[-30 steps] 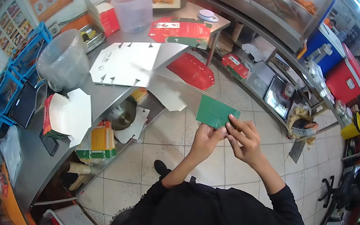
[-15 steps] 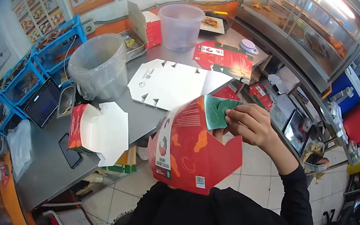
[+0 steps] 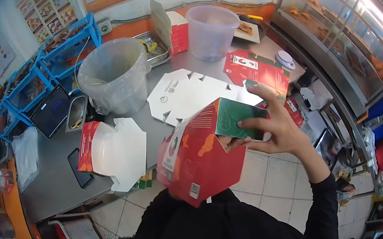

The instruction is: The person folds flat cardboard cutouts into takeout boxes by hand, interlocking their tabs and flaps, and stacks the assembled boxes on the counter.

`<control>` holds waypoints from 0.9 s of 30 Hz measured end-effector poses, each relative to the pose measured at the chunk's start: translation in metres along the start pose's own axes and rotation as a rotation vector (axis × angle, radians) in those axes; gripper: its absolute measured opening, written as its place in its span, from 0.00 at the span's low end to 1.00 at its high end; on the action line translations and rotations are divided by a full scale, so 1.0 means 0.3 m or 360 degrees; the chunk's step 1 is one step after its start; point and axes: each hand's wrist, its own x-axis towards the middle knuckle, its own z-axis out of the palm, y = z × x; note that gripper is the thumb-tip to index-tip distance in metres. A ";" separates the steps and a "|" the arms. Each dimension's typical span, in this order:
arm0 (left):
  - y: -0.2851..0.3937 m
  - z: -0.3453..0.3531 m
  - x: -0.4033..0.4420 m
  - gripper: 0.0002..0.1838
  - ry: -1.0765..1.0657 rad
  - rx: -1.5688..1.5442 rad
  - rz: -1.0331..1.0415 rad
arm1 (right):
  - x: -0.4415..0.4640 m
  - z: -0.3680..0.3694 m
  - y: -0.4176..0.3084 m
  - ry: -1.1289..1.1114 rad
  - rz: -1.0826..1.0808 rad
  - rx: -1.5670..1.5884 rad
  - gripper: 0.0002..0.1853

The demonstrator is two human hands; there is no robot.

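Observation:
A red cardboard food box (image 3: 208, 159), partly folded, is held tilted in front of my chest. Its green end flap (image 3: 239, 118) faces my right hand (image 3: 280, 128), whose fingers are spread, with a fingertip touching the flap. My left hand (image 3: 234, 142) is mostly hidden by the box; a few fingers show in the notch below the green flap, holding the box from inside. Beyond it on the metal table lie a flat white box blank (image 3: 182, 93) and a red printed blank (image 3: 256, 71). A half-folded box (image 3: 116, 149) stands open at left.
A lined bucket (image 3: 117, 76), a clear plastic tub (image 3: 210, 31) and a metal tray (image 3: 155, 47) stand at the back. Blue baskets (image 3: 22, 96), a tablet (image 3: 51, 110) and a phone (image 3: 80, 168) are at left. A heated display case (image 3: 338, 31) borders the right.
My right hand has released its pinch on the green flap and spread its fingers. More of the flap's green face shows now. The view has shifted slightly.

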 end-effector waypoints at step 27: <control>-0.178 0.123 0.779 0.09 0.0374 -0.0183 0.0130 | -0.279 0.263 0.890 0.0275 -0.0222 -0.0212 0.14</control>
